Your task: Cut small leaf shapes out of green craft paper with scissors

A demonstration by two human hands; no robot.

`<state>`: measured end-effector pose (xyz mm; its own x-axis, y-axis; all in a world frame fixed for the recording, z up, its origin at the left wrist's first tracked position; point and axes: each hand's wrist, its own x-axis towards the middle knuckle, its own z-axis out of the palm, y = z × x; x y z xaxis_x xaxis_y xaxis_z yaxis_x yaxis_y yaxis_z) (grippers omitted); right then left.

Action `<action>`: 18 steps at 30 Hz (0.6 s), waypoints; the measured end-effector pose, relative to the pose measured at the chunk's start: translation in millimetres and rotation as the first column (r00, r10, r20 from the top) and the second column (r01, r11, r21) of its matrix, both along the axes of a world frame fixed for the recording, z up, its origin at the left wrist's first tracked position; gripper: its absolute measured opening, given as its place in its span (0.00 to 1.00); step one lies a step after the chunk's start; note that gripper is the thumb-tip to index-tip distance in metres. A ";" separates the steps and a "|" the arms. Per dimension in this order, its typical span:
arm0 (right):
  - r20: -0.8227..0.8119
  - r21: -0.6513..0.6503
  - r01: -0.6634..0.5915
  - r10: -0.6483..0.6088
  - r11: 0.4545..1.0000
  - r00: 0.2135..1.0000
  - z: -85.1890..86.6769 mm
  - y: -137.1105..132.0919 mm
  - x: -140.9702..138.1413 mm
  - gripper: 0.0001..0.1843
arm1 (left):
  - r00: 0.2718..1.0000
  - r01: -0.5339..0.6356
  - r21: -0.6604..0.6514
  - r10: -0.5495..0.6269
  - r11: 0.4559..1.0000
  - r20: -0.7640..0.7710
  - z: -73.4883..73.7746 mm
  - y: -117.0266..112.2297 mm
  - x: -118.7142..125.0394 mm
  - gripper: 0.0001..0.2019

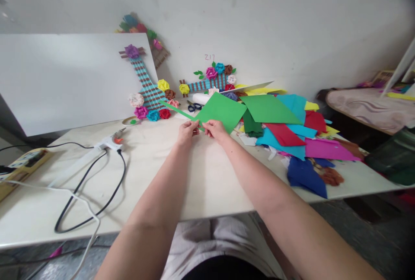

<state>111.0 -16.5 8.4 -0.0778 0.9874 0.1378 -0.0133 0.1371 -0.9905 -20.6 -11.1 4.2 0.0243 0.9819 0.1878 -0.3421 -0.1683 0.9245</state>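
A narrow green paper strip slants up and left from my fingers. My left hand pinches it with thumb and fingertips. Close beside it, my right hand is closed in a pinch on the same strip, a short piece of which shows between the hands. Just behind them lies a green paper sheet, its lower left edge partly covered by my fingers; whether strip and sheet touch there I cannot tell. Dark-handled scissors rest on the table beyond the strip.
Coloured paper sheets are heaped at the right. A glue gun with looping cables stands at the left near a power strip. Flower-trimmed guitar-shaped crafts lean at the back, one against a white board.
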 end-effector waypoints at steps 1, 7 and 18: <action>-0.005 0.008 0.013 -0.013 1.000 1.000 -0.6 0.4 -0.3 0.14 | 1.000 0.018 -0.001 -0.018 1.000 0.009 -0.6 0.1 0.5 0.17; 0.033 0.023 0.036 -0.036 0.999 0.999 -0.3 4.8 1.1 0.15 | 0.998 -0.016 -0.011 0.017 1.000 0.054 -2.3 2.1 -0.8 0.14; 0.919 0.289 0.097 -0.304 0.952 0.251 11.1 -2.1 18.7 0.09 | 0.967 -0.124 -0.128 0.149 0.984 0.207 2.6 1.4 -7.9 0.10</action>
<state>129.7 -18.6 19.5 -0.0566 0.9664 0.2509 0.9638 0.1184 -0.2388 -28.5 -9.8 6.9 -0.1403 0.9882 0.0615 -0.5156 -0.1260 0.8475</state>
